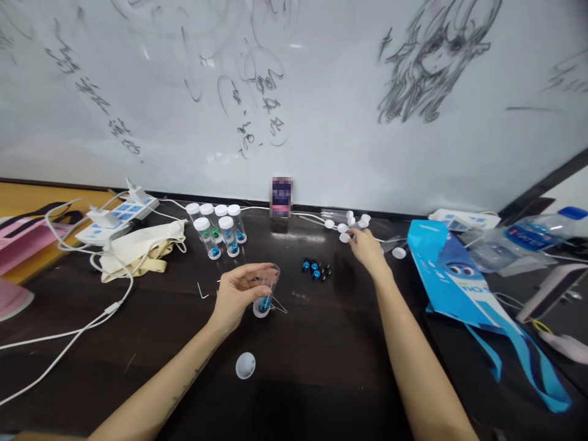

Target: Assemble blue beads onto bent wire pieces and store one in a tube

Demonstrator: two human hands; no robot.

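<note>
My left hand (pixel 241 291) is closed around a clear plastic tube (pixel 271 283), holding it slightly tilted just above the dark table. A blue piece lies in the tube's lower end, where a white cap closes it; the top is uncapped. Toward me lies a loose white cap (pixel 245 365). At the back right, the thumb and fingers of my right hand (pixel 367 248) pinch at the edge of a white cap (pixel 344 237), beside several other white caps (pixel 365 220). Between my hands sits a cluster of small blue and black parts (pixel 316 269).
Several capped tubes (pixel 209 236) stand at the back left, beside a cream cloth bag (pixel 142 245) and white cables (pixel 82 334). A phone-like screen (pixel 282 197) leans on the whiteboard (pixel 331 122). A blue bag (pixel 445 269) and plastic bottle (pixel 533 233) are at right; a hex key (pixel 202 292) lies left.
</note>
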